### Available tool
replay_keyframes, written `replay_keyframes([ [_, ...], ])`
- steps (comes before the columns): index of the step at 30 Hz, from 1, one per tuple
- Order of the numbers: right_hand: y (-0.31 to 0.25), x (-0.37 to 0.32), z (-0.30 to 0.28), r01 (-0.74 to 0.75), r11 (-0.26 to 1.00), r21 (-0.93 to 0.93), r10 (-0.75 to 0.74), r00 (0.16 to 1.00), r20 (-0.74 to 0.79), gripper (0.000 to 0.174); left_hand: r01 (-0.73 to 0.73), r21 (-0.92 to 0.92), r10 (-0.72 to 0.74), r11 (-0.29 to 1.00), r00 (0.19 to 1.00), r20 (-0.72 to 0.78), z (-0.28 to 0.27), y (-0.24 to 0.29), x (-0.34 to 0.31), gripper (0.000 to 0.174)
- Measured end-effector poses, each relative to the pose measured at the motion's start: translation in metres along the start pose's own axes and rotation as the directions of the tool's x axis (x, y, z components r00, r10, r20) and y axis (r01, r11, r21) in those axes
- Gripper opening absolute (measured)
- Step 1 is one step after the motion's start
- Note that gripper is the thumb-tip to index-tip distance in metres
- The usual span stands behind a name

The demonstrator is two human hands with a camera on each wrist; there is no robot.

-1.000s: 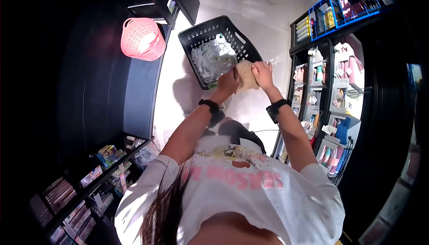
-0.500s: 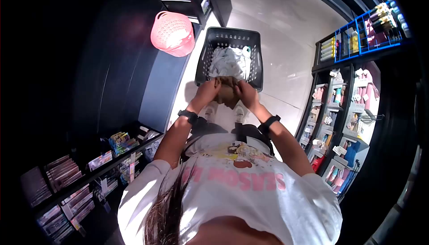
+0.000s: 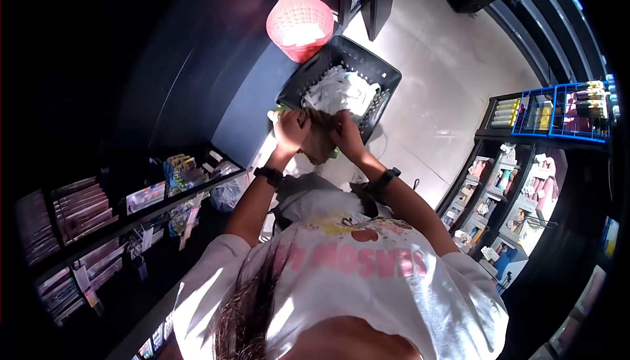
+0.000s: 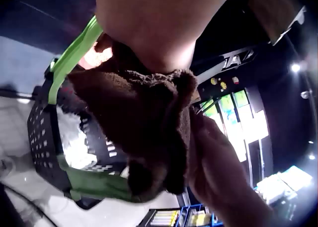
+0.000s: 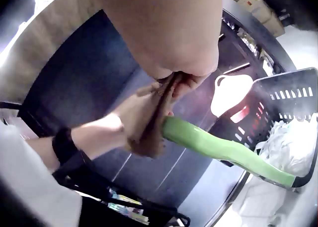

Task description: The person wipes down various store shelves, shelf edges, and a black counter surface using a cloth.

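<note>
A pale tiled floor [image 3: 453,64] with faint joint lines runs toward the far side, brightly lit in patches. On the left rises a smooth dark panel [image 3: 197,97], wall or cabinet front, crossed by a thin seam; a grey-blue ledge [image 3: 252,104] borders it. At near left, a black rack [image 3: 138,219] holds rows of thin packaged goods. A dark upright unit [image 3: 384,12] stands at the far side. On the right, a black shelving unit [image 3: 489,133] is divided into stocked compartments, with blue wire grids [image 3: 554,110] above. The left wrist view shows glowing panels [image 4: 243,118] and a small bright lamp [image 4: 295,67] against darkness.
</note>
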State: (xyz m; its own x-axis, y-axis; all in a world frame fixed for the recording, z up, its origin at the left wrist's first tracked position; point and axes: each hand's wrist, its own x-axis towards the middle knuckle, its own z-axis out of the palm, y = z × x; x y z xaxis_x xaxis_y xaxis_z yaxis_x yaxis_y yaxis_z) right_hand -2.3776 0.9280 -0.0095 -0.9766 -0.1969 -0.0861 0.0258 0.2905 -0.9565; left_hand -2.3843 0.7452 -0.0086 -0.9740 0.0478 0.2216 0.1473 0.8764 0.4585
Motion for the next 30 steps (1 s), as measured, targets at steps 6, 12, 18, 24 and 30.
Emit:
replay_keyframes([
  [6,0.019,-0.030,-0.029,0.104,0.965,-0.239,-0.006,0.926,0.378,0.055,-0.245,-0.122,0.255,0.962,0.964,0.075,0.003,0.026,-0.022,0.017],
  [12,-0.008,-0.047,-0.037,0.153,0.940,-0.305,-0.006,0.900,0.435,0.044,-0.193,-0.240,0.255,0.951,0.931,0.261,0.015,0.052,-0.029,0.017],
  [18,-0.006,-0.062,-0.010,0.141,0.850,-0.508,0.049,0.939,0.341,0.047,0.038,-0.235,0.080,0.971,0.878,0.472,0.008,0.051,-0.030,0.029],
  [24,-0.035,-0.057,-0.012,0.105,0.916,-0.388,0.084,0.894,0.441,0.050,-0.101,-0.313,0.288,0.944,0.712,0.640,-0.035,0.014,-0.021,0.063],
  [30,-0.019,-0.038,0.019,-0.541,0.837,0.079,0.449,0.763,0.466,0.043,-0.166,-0.068,0.175,0.984,0.803,0.570,-0.057,-0.011,-0.033,0.058],
])
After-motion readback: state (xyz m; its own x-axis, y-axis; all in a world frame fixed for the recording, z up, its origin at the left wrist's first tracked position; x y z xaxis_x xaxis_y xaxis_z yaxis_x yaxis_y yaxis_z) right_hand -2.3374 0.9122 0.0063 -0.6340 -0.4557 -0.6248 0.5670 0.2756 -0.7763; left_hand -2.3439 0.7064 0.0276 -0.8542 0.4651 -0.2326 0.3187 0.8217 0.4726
